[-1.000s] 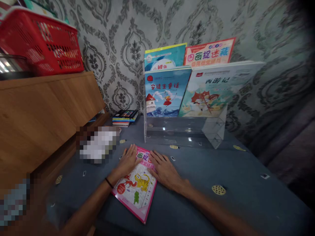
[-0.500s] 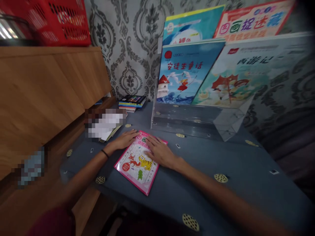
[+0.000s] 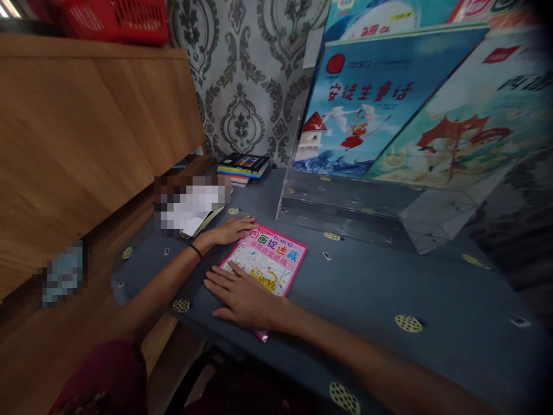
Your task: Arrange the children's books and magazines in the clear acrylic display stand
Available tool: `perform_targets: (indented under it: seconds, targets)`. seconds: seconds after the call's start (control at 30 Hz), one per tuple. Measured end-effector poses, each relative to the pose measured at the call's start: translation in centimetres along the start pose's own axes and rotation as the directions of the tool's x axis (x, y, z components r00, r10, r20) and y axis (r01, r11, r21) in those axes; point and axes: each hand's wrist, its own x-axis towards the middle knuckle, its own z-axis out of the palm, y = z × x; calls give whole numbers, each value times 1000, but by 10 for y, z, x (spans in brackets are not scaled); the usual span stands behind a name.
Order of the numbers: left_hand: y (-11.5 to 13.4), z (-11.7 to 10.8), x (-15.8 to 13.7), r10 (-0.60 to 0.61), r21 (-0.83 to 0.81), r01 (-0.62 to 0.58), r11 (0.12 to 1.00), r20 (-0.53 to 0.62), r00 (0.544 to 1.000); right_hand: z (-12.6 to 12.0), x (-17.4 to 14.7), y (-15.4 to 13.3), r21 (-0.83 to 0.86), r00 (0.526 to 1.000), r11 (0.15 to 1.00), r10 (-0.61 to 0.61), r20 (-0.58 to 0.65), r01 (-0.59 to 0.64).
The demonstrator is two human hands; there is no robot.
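Presently: one glossy pink-bordered paper book (image 3: 283,253), shut, flat on the blue-grey counter (image 3: 367,276); your left hand (image 3: 231,230) at its far-left corner, right hand (image 3: 244,295) across its near part, both grips flattened, unclenched. Already racked, far right: illustrated books (image 3: 358,109). What is left: not shown.

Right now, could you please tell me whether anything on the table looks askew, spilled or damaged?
Slightly: in the small book stack near the wall, the bottom layer sits out of line with those above. The pink book under the right hand shows no visible damage, and I see no spill.
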Motion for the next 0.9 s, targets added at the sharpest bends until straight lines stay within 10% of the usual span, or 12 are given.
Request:
perform_targets:
  seconds: [0.27, 0.37, 0.53, 0.67, 0.9]
  targets:
    - [23, 5, -7, -99, 149, 109, 983, -74, 992, -7, -32, -19, 295, 994, 950, -107, 2, 101]
    - [47, 6, -14, -124, 299, 150, 943, -102, 987, -10, -46, 6, 490, 978, 871, 120, -171, -21]
    - [73, 16, -12, -34, 505, 166, 847, -260, 965, -16, -62, 75, 551, 664, 781, 581, -471, -293]
    - [77, 27, -4, -11, 532, 184, 827, -311, 950, -28, -75, 95, 697, 538, 613, 754, -376, -372]
    - [85, 40, 17, 183, 475, -44, 879, -250, 951, -27, -70, 98, 979, 353, 181, 913, -202, 93]
